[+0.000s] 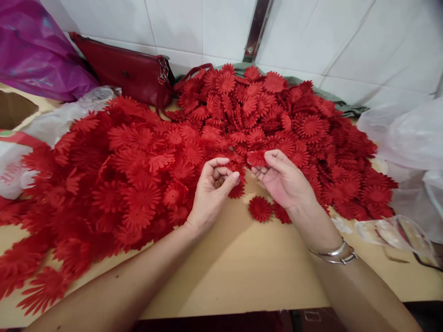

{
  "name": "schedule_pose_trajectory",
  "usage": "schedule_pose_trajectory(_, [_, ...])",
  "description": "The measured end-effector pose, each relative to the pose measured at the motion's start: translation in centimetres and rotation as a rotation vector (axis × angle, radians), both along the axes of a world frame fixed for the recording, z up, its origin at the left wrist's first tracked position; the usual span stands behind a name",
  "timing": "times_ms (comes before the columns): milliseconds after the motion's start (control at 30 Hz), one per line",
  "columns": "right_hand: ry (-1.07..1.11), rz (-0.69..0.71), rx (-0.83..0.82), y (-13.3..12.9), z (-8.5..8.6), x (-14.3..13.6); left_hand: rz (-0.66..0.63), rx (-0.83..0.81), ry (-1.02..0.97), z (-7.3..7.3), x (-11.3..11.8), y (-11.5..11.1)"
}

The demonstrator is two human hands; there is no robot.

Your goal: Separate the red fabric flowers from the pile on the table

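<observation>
My right hand (282, 180) pinches a red artificial flower layer (256, 158) between thumb and fingers, its petals pointing toward my left hand. My left hand (212, 189) is half curled beside it, thumb and index fingertip apart, with nothing visible between them. Behind and below the hands, loose red petal layers cover much of the table. One dark red flower (260, 209) lies on the bare wood just under my right hand, and another is partly hidden by that hand's wrist.
A large flower heap (138, 157) spreads left and a stacked heap (311, 129) rises right, against the tiled wall (180, 27). A red handbag (121, 69) and purple bag (38, 55) stand back left. Clear plastic bags (408, 133) lie right. The wooden table (242, 272) ends near my forearms.
</observation>
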State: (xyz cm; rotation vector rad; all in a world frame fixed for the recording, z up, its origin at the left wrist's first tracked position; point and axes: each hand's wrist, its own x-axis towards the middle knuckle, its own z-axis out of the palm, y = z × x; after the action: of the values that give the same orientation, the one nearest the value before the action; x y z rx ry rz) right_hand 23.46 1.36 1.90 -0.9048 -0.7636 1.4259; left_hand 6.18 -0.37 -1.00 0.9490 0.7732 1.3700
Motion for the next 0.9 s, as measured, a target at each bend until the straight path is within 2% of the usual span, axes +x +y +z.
schedule_pose_trajectory(167, [0.071, 0.003, -0.105, 0.5, -0.2, 0.1, 0.008, 0.037, 0.017, -0.6, -0.1, 0.0])
schedule_pose_trajectory(300, [0.097, 0.024, -0.128, 0.4, 0.4, -0.2, 0.015, 0.013, 0.117, -0.8, -0.2, -0.2])
schedule_pose_trajectory(400, [0.0, 0.022, -0.097, 0.2, 0.7, -0.4, 0.039, -0.011, 0.137, -0.7, -0.2, -0.4])
schedule_pose_trajectory(667, [-0.27, -0.023, 0.01, -0.3, 0.0, -0.9, 0.051, 0.013, 0.129, -0.1, 0.0, -0.5])
schedule_pose_trajectory(900, [-0.507, 0.026, 0.158, -1.4, 0.9, -1.9, 0.042, 0.064, 0.217, 0.6, 0.2, -0.4])
